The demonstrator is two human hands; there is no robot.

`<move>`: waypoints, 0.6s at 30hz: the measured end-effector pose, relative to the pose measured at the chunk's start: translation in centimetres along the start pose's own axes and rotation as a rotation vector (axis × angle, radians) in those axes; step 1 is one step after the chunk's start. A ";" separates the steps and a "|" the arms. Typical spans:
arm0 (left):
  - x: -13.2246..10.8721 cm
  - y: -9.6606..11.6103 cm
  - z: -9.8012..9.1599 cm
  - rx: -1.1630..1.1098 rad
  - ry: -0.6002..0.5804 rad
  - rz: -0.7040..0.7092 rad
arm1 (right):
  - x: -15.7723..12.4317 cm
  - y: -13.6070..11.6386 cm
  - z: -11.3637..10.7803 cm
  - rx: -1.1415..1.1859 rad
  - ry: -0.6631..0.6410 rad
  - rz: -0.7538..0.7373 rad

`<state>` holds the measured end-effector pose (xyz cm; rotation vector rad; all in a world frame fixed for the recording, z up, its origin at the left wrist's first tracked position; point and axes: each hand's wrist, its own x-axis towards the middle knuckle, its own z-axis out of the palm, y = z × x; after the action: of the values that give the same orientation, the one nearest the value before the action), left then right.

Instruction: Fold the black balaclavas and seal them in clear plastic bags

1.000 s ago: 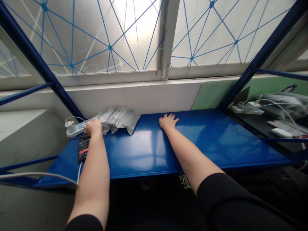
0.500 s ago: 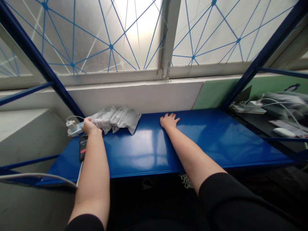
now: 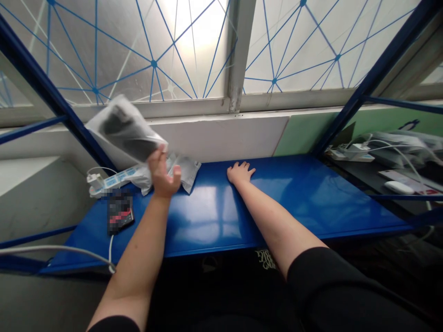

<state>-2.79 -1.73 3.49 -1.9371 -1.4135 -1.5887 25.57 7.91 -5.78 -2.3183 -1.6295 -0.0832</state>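
Note:
In the head view my left hand (image 3: pixel 162 174) is raised at left, its fingers closed at the lower right corner of a translucent plastic bag (image 3: pixel 129 127) and its thumb standing apart. Something dark shows through the bag, which is tilted in the air and slightly blurred. Behind that hand, more grey plastic bags (image 3: pixel 188 170) lie along the back of the blue shelf (image 3: pixel 207 216). My right hand (image 3: pixel 241 172) rests flat on the shelf near its back edge, fingers spread, holding nothing.
A white power strip (image 3: pixel 116 180) with a plugged-in charger lies at the back left. In front of it sits a phone (image 3: pixel 119 212) on a white cable. Blue frame posts flank the shelf. On the right, a dark surface holds cables, a mouse (image 3: pixel 398 186) and plastic wrapping.
My left hand has moved right and up from beside the power strip and now has a plastic bag lifted in it. The phone is more exposed. My right hand stays put.

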 end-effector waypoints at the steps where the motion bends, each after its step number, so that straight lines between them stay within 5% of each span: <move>1: -0.9 1.8 1.5 0.008 -0.127 0.053 | 0.0 0.0 0.0 -0.001 -0.006 0.002; 4: -3.8 6.3 5.6 0.031 -0.457 0.186 | -0.2 0.0 -0.2 -0.009 -0.004 0.006; 7: -6.0 8.2 8.1 0.059 -0.632 0.195 | -0.4 0.1 -0.2 -0.011 0.019 -0.008; 12: -7.1 6.9 9.3 0.046 -0.909 0.197 | -0.3 0.2 -0.1 -0.002 0.005 -0.015; 18: -7.0 6.2 9.6 0.070 -0.979 0.176 | -0.2 0.2 -0.2 0.016 -0.006 0.003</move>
<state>8.45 -1.57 -3.81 -2.8440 -1.4613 -0.4523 25.69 7.67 -5.70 -2.3108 -1.6233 -0.0622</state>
